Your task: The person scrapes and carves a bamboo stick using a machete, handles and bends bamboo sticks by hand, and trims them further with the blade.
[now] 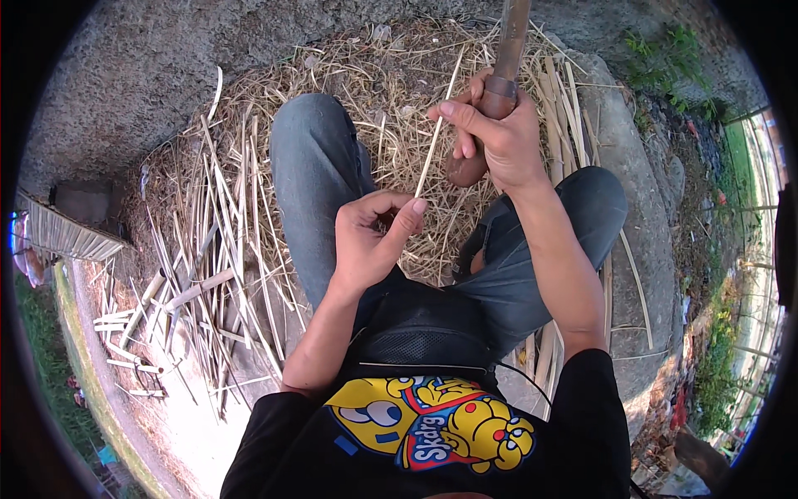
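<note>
My left hand (366,241) pinches the lower end of a thin pale bamboo strip (431,154) between thumb and fingertips, above my lap. The strip slants up and away, passing by the thumb and fingers of my right hand (507,137). That hand is closed around the brown wooden handle (467,170) of a long knife. Its rusty-looking blade (513,41) runs out past the top edge of the picture, so the tip is hidden. I cannot tell whether the strip touches the blade.
Shavings (399,100) cover the ground between and beyond my bent knees. Long split strips (241,208) and short cut pieces (150,308) lie on the left; more strips (573,116) lie on the right by a stone edge (657,208). A rough grey wall (166,75) stands at the far side.
</note>
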Motion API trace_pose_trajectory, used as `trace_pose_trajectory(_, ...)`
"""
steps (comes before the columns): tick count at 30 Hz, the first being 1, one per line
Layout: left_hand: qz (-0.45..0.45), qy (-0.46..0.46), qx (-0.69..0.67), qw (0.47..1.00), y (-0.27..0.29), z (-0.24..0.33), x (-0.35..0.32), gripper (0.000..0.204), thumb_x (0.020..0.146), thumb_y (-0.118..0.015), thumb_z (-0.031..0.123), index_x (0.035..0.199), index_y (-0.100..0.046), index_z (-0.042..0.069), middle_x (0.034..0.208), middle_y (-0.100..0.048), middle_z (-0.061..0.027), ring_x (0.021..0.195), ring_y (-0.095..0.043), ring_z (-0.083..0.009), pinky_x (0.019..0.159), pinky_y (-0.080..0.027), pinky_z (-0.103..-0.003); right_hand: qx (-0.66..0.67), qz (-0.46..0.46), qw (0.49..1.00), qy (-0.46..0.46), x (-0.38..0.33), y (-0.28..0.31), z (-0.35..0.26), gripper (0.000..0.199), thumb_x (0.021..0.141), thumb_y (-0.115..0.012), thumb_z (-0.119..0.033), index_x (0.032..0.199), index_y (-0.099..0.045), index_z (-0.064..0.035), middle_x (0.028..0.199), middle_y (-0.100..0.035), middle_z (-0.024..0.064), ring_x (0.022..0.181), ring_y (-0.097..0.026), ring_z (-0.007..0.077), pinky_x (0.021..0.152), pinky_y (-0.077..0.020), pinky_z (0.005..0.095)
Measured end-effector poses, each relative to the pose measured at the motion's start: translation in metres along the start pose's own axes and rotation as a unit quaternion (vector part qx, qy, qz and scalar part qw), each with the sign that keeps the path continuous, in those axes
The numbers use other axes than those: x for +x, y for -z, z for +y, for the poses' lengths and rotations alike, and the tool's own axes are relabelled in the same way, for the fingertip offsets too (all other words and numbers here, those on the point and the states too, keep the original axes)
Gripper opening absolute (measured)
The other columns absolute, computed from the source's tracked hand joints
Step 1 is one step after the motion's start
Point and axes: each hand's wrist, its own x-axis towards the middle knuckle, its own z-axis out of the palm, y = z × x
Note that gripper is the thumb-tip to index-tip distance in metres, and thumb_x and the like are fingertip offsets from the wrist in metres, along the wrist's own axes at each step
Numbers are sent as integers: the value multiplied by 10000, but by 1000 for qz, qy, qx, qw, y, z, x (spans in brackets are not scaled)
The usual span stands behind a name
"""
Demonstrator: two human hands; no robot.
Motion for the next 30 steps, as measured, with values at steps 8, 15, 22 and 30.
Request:
trace_pose_trajectory(8, -42, 2, -4, 999, 19, -2, -15, 190, 1001, -626, 98, 941, -722, -55, 802, -676, -84, 709, -662, -123, 650, -522, -246, 9, 44, 999, -6, 4, 10, -4, 313, 821, -798, -26, 981, -530, -39, 800, -717, 160, 508, -622, 112, 455, -522, 267)
trace_pose_trajectory(15, -35, 7, -23, 999, 15, -2, -10, 198, 985, -657, 131, 900, -717, -39, 753, -678, -54, 692, -635, -81, 637, -503, -235, -11, 47, 999, -11, 4, 6, 2, 314, 813, -816, -47, 946, -532, -49, 789, -712, 146, 488, -600, 105, 445, -514, 264)
trace_pose_trajectory(22, -20, -33, 5, 999, 3, 4, 11, 195, 971, -671, 137, 877, -707, -30, 718, -665, -23, 641, -586, -48, 583, -450, -217, -27, 35, 998, -33, 0, -2, 4, 363, 813, -816, -35, 1002, -508, -72, 789, -681, 116, 488, -563, 91, 471, -491, 265)
trace_pose_trajectory(30, -27, -36, 47, 998, -9, 19, 58, 181, 996, -637, 106, 898, -691, -36, 765, -681, -40, 712, -624, -66, 632, -488, -224, -12, 5, 999, -48, -6, -8, 9, 328, 795, -846, -50, 886, -531, -56, 678, -644, 55, 470, -568, 89, 436, -457, 241)
